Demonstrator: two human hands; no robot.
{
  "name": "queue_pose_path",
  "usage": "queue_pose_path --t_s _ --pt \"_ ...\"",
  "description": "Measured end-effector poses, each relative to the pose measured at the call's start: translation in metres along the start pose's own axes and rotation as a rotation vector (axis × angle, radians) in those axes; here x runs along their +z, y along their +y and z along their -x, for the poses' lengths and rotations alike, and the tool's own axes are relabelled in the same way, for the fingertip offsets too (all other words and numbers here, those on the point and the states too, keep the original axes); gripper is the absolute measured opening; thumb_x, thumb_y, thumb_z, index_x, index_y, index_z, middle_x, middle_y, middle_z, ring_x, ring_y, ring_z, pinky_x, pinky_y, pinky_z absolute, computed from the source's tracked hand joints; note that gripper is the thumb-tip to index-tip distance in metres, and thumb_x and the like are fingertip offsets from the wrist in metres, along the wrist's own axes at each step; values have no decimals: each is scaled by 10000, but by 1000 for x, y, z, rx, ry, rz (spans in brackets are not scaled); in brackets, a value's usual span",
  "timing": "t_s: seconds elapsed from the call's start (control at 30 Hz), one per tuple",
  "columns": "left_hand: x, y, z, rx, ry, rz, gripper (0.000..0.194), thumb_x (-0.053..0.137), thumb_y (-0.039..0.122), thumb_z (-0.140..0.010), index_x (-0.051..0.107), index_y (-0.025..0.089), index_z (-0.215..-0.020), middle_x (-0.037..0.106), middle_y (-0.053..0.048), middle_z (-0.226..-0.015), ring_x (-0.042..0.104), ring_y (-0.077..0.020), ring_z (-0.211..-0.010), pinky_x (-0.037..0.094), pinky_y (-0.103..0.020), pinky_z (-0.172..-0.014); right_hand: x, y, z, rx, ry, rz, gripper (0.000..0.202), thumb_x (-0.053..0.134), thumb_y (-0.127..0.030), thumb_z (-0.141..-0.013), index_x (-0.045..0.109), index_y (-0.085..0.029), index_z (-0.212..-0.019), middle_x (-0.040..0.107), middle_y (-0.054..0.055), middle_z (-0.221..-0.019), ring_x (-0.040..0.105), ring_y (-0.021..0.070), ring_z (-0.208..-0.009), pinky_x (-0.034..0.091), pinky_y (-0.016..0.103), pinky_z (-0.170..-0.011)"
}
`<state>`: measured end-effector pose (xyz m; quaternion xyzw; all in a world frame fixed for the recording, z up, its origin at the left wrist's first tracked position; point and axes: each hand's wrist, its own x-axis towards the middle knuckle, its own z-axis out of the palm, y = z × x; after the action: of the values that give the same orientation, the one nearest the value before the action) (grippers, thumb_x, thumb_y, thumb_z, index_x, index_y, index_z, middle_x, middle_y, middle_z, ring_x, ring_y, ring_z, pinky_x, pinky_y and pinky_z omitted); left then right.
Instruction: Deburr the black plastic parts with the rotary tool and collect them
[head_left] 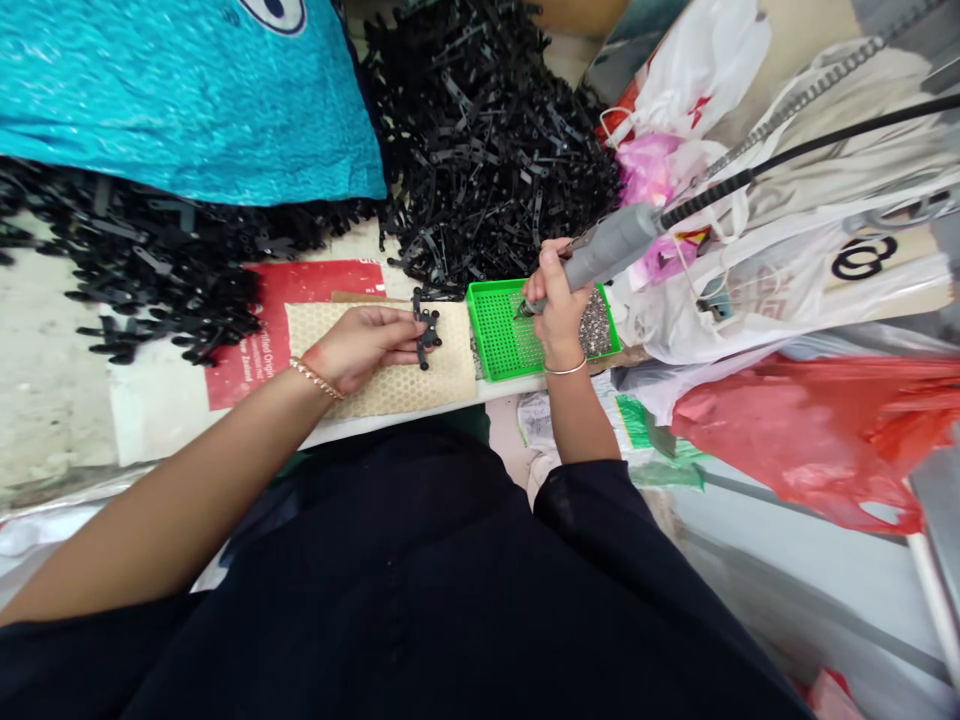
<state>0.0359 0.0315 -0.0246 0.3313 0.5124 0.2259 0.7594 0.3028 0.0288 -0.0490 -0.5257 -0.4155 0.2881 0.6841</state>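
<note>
Between the thumb and fingers of my left hand (375, 345) is a small black plastic part (427, 330) with round ends, held over a beige honeycomb-textured mat (360, 390). My right hand (559, 305) is wrapped round a grey electric screwdriver (611, 245), which slants down to the left. The screwdriver's tip is over a green tray (480, 345) with rows of holes; I cannot tell whether it touches. Small silvery screws (596, 325) lie heaped at the tray's right end.
A big pile of black plastic parts (487, 140) covers the back, with more parts (165, 270) at left under a blue bag (180, 100). White plastic bags (780, 290) and a red bag (817, 430) crowd the right. A black cable (847, 130) runs from the screwdriver to the upper right.
</note>
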Motion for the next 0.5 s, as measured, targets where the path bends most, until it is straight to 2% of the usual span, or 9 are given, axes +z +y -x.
queue_pose_path --t_s 0.2,0.37,0.5 --pt "-1 0 -1 0 -7 -1 113 899 147 -812 814 112 -878 854 -124 -883 823 -189 -755 687 -261 -748 2 -4 1 -45 -34 -3 418 757 -638 -912 598 -268 -1024 396 -104 -645 435 71 -462 466 246 -464" --pt "-2 -1 -3 -1 -7 -1 163 937 168 -792 819 108 -888 856 -139 -910 823 -196 -755 690 -282 -775 6 -12 5 -8 -16 -22 434 827 -638 -834 579 -288 -904 442 -109 -622 446 82 -450 464 258 -456" --pt "-2 -3 -5 -5 -11 7 210 973 173 -765 822 103 -893 853 -149 -919 819 -197 -743 690 -303 -807 8 -16 5 -1 11 8 463 829 -681 -805 623 -283 -921 454 -109 -617 440 82 -440 453 272 -454"
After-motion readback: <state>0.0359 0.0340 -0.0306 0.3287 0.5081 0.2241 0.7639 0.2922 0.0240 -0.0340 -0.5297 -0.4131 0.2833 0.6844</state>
